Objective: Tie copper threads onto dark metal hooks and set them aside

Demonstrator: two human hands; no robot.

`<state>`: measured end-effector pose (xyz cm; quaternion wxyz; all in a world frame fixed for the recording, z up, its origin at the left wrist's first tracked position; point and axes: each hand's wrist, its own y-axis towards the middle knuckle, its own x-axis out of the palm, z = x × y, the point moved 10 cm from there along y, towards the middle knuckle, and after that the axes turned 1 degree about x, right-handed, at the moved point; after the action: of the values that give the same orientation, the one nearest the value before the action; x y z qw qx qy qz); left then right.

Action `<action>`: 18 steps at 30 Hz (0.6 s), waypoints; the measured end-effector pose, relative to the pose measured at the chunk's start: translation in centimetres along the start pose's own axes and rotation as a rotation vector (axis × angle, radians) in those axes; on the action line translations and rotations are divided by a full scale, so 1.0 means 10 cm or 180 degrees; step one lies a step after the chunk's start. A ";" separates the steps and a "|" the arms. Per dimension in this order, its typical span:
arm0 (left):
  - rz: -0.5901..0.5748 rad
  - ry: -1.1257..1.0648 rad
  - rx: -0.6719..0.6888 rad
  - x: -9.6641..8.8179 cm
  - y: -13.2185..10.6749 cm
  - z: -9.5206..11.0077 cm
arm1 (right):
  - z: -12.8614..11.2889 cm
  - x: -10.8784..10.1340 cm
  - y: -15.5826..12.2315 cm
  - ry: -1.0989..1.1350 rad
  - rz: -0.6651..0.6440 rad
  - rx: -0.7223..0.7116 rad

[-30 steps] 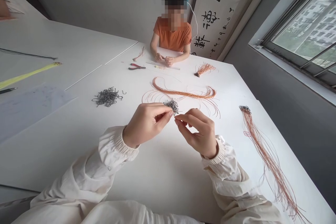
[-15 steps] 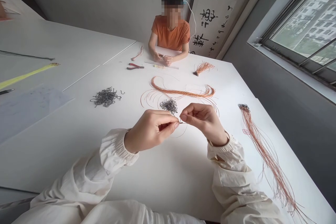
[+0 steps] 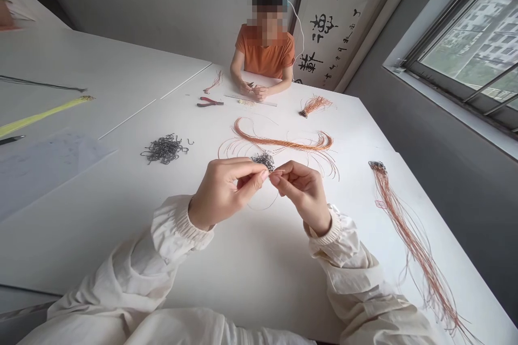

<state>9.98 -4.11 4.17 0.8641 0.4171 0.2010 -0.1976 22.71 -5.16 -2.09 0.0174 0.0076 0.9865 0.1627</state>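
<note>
Left hand (image 3: 224,190): its fingertips are pinching together on a thin copper wire (image 3: 259,208), at lower middle of the frame.
Right hand (image 3: 302,195): its fingertips are also closing on this wire, just beside the left hand.
Around: a small pile of black wire hooks (image 3: 264,161) is lying within reach, just behind the hands; a long bundle of copper wires (image 3: 283,143) is curving behind it; red-handled pliers (image 3: 209,101) are lying farther, at upper middle.

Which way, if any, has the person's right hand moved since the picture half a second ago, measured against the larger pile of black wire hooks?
Yes: the right hand has moved left in the view, judged against the larger pile of black wire hooks, which stays in place on the table.
</note>
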 end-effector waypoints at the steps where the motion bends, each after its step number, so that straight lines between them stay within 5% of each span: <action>1: 0.0045 0.0077 0.0009 -0.01 0.01 0.00 | -0.08 0.00 -0.03 -0.0353 0.0102 -0.0224; 6: 0.0110 0.0398 0.0191 -0.02 0.02 0.02 | -0.51 0.07 -0.22 -0.1968 0.0417 -0.1468; 10: -0.0008 0.0483 0.0395 0.05 -0.01 0.05 | -0.66 0.12 -0.28 -0.2269 0.0316 -0.1885; 14: -0.0155 0.0384 0.0497 0.13 -0.04 0.08 | -0.69 0.05 -0.20 -0.1919 0.0172 -0.1561; 18: -0.0339 0.0145 0.0541 0.21 -0.06 0.13 | -0.49 -0.06 -0.03 -0.1230 -0.0016 -0.0684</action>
<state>11.60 -5.85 3.42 0.8090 0.4820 0.2250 -0.2501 23.16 -7.06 2.42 0.2073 0.0344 0.9418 0.2623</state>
